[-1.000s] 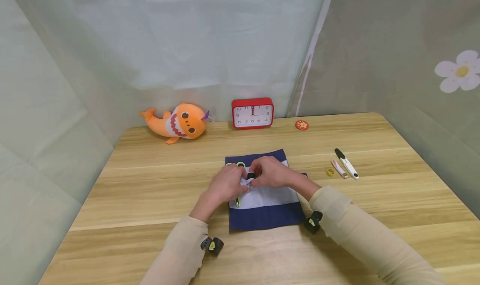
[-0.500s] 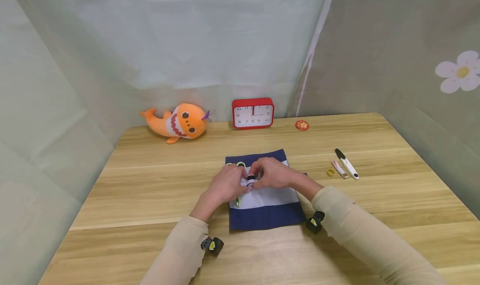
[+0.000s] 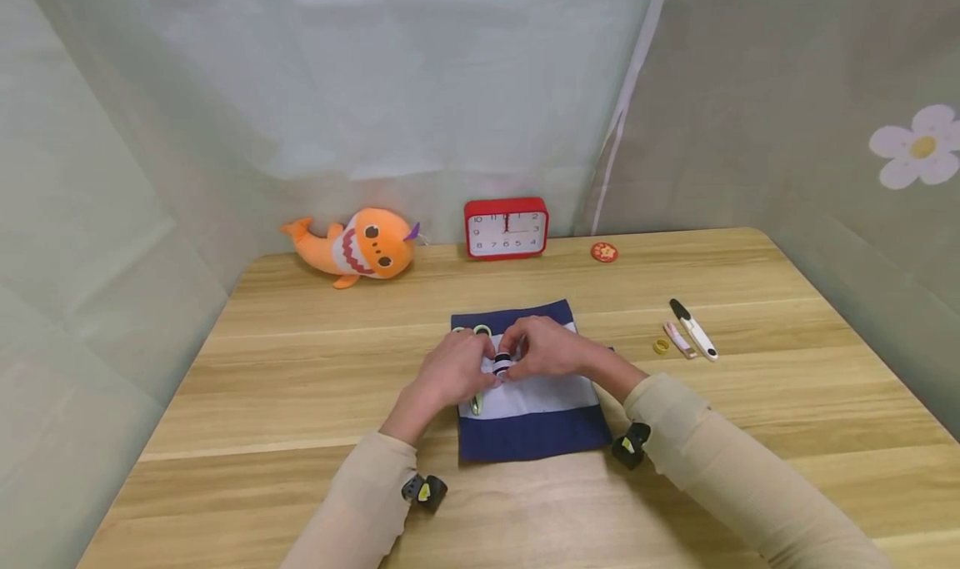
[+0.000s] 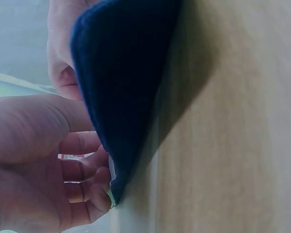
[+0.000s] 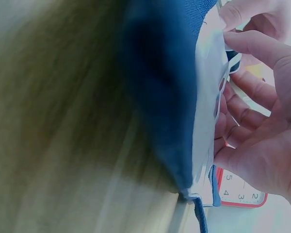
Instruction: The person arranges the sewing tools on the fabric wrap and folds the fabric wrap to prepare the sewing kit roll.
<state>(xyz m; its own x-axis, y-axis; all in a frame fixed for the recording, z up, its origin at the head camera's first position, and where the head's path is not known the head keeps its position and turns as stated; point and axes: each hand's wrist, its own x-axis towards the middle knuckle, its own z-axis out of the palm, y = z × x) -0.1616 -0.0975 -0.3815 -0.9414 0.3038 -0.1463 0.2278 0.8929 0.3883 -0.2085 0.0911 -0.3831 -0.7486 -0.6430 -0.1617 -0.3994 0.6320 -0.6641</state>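
In the head view a cloth organizer (image 3: 534, 432) with navy ends and a pale middle lies spread on the table. A small black spool (image 3: 502, 358) sits upon it, crossed by a white band. My right hand (image 3: 546, 346) pinches the spool between thumb and fingers. At the spool's left side, my left hand (image 3: 452, 369) grips the cloth by the band; its exact fingertip contact is partly hidden. Scissors (image 3: 482, 330) with pale green handles lie under the left hand, mostly covered. In the right wrist view the dark spool (image 5: 234, 60) shows by the right thumb.
To the right lie white-handled snips (image 3: 698, 336) with a black end, a pink folded strip (image 3: 679, 341) and a yellow ring (image 3: 661, 346). Along the back stand an orange plush shark (image 3: 375, 242), a red clock (image 3: 506, 229) and a round red badge (image 3: 604, 252).
The white band now crosses the middle of the spool, with black showing above and below it; a second ago black showed only above. Both hands stay nearly in place.
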